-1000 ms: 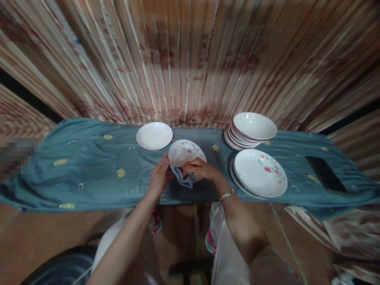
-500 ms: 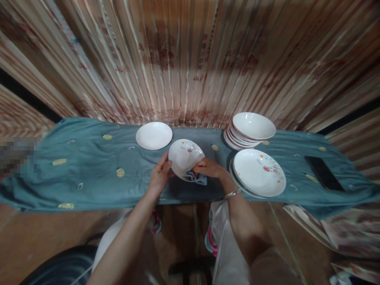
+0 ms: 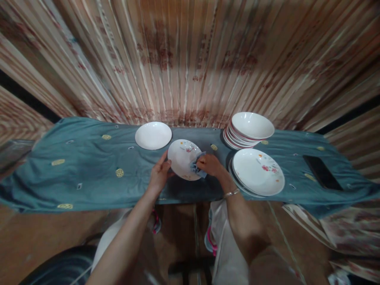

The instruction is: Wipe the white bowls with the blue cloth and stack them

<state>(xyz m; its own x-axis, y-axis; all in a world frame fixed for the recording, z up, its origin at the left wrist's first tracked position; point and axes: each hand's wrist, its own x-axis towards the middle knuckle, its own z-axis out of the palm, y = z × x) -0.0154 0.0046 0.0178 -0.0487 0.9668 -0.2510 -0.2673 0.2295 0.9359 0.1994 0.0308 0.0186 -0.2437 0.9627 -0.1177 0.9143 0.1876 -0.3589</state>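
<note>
Blue cloth (image 3: 195, 166), 1, fills right hand (image 3: 210, 164); left hand (image 3: 159, 174) grips 1 floral plate (image 3: 180, 159).

Dim, slightly soft. Glinting on top bowl (image 3: 253, 126), shadowed on table (image 3: 97, 170) below held floral plate (image 3: 181, 158), stretched toward edges.

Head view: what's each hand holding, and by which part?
Left hand: the plate, by its left rim. Right hand: blue cloth, bunched; exact part unclear.
</note>
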